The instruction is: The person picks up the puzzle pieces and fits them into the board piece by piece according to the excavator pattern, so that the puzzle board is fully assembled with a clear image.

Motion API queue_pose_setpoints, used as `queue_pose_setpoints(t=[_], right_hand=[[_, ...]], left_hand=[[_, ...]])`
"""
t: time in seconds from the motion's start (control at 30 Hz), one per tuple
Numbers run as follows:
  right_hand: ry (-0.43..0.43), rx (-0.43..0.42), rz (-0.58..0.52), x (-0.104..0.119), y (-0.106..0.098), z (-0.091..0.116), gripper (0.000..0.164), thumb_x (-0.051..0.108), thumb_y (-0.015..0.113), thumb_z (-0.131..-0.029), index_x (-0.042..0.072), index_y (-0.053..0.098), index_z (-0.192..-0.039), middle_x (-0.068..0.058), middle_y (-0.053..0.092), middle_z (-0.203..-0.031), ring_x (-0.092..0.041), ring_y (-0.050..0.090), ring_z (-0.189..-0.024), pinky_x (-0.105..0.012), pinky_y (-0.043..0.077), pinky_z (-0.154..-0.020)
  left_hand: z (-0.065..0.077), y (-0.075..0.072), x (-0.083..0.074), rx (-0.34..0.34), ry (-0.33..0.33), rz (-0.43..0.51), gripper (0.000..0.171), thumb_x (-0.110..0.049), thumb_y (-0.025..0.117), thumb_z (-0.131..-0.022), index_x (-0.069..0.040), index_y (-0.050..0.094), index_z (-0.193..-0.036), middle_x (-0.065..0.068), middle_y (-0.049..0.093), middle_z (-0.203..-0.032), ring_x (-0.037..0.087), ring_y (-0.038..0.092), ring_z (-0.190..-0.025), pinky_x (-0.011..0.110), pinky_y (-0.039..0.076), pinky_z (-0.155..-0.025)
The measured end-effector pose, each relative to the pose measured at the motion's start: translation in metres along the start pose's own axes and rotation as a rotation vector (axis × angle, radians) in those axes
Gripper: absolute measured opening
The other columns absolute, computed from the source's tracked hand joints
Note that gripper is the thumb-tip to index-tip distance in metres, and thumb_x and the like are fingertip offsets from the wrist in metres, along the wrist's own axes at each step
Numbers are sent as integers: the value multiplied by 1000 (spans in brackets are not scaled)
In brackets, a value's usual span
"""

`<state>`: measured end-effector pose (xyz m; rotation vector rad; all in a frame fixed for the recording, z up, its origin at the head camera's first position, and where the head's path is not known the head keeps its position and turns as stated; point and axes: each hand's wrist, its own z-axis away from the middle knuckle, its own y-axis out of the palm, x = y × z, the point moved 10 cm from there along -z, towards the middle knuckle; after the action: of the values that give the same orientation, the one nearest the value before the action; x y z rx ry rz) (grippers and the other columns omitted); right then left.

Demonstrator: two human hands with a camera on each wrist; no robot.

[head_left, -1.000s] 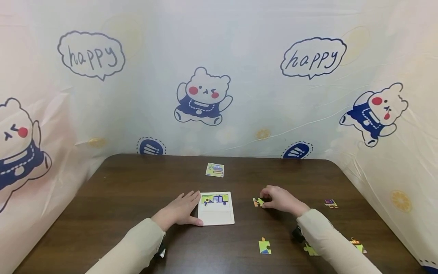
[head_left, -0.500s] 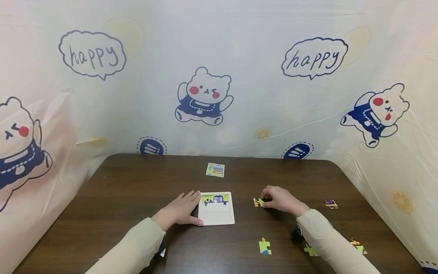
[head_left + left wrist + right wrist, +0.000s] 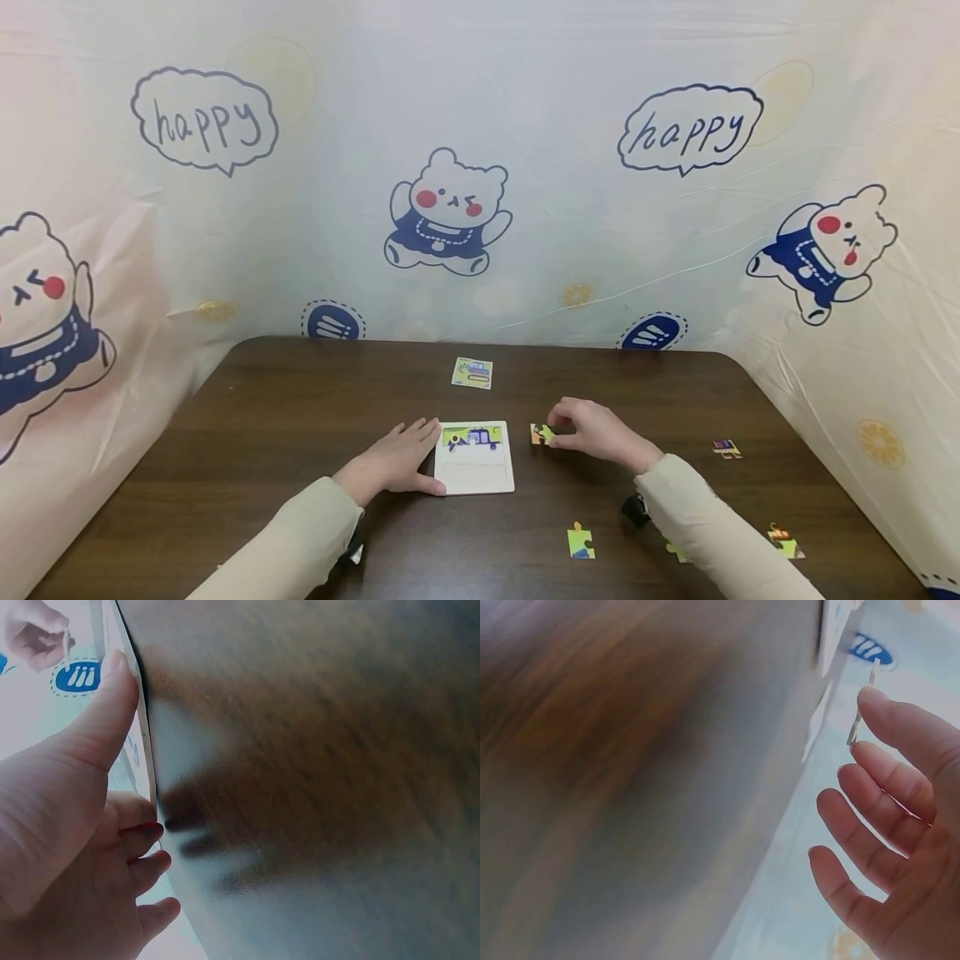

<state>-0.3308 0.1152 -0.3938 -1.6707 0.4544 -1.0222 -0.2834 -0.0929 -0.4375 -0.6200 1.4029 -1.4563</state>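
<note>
Against the white tray [image 3: 474, 480], the left hand [image 3: 392, 462] lies spread; the right hand [image 3: 596, 432] pinches a puzzle piece [image 3: 539, 434], picture-side in head view, edge-on in wrist views.

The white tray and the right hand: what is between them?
In the head view: the puzzle piece pinched by the right hand, then bare table up to the white tray.

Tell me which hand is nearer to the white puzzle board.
Left. The left hand touches the left edge of the white puzzle board; the right hand is to the board's right, apart from it, pinching a puzzle piece.
</note>
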Motion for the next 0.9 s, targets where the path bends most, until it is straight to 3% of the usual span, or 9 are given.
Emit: queue_pose_setpoints(t=[0.17, 0.3, 0.47, 0.9], right_hand=[[-26, 6, -1, 27, 3, -10, 18, 22, 76, -77, 15, 65, -89, 0, 59, -87, -19, 55, -78, -29, 48, -71], [-121, 7, 57, 54, 10, -19, 19, 25, 76, -77, 15, 66, -90, 4, 58, -86, -11, 53, -74, -26, 48, -68], [-221, 22, 98, 81, 25, -31, 21, 25, 75, -77, 12, 67, -91, 0, 59, -86, -14, 55, -72, -23, 46, -64], [-246, 56, 172, 105, 70, -57, 22, 27, 76, -77, 12, 68, -91, 9, 54, -79, -3, 45, -64, -16, 39, -57]], left_hand=[[0, 0, 0, -5, -1, -4, 94, -54, 68, -74, 4, 34, -139, 16, 29, -146, 33, 23, -134, 50, 18, -106], [-1, 0, 1, -4, -2, -12, 94, -54, 68, -74, 4, 34, -139, 16, 29, -146, 33, 22, -134, 50, 17, -106], [1, -1, 0, 5, -6, -10, 94, -55, 68, -74, 4, 34, -139, 16, 29, -145, 33, 23, -134, 51, 18, -106], [-1, -1, 0, 8, 8, -15, 93, -56, 66, -75, 4, 34, -139, 17, 28, -146, 33, 22, -134, 51, 18, -105]])
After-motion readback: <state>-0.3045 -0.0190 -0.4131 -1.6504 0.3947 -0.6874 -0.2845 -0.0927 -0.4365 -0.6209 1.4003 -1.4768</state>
